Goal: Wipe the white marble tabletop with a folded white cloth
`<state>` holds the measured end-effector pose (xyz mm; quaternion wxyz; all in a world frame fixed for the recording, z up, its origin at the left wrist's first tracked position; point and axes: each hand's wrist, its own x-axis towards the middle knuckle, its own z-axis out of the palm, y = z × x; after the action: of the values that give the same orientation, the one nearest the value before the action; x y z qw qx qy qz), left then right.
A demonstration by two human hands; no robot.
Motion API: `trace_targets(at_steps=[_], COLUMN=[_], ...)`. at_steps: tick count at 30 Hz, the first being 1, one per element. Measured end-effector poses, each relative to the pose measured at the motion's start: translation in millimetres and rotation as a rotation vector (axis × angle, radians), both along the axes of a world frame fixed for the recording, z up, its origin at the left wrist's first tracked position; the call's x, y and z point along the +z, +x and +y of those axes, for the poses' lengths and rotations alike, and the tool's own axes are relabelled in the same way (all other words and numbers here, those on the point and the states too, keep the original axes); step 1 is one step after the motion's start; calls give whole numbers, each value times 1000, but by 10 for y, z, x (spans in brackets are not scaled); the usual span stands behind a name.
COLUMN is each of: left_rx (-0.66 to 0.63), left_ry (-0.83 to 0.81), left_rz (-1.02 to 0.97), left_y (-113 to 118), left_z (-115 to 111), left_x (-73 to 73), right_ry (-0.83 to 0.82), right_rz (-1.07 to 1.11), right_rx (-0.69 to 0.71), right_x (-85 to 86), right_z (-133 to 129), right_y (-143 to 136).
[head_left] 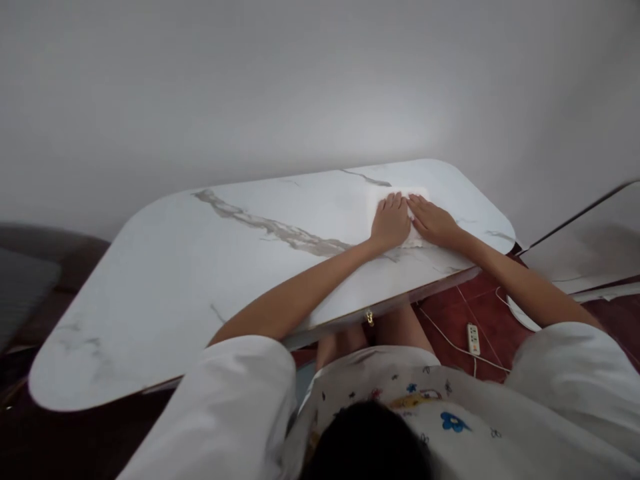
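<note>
Hands (391,221) (434,221) on cloth (373,203), inside tabletop (165,280) edges, room leftward

The light is dim and greyish, with 1 soft bright patch on the wall (390,123) behind the tabletop (165,267). The pale cloth (375,204) nearly melts into that white surface, its edges weak. Deep shadow swallows the lower left; above it, a brown shape (83,259), perhaps a chair, is blurred. Wide-angle distortion stretches the sleeves (225,397) toward the corners.
</note>
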<state>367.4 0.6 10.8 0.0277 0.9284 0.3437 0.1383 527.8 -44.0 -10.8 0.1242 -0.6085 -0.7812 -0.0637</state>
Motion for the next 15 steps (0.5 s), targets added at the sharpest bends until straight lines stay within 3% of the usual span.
trace_targets(at_steps=[4, 8, 12, 15], left_rx=[47, 68, 64, 78], left_ry=[-99, -198, -237, -219], left_rz=[6, -7, -63, -113], left_y=[-226, -125, 228, 530], left_z=[-526, -899, -996, -874], left_x=[32, 78, 96, 87], right_ry=[4, -4, -29, -45], right_rz=[14, 30, 61, 82], right_rx=[86, 101, 66, 13], right_x=[31, 51, 73, 72], right_z=[-528, -917, -1016, -860], right_y=[-176, -51, 287, 571])
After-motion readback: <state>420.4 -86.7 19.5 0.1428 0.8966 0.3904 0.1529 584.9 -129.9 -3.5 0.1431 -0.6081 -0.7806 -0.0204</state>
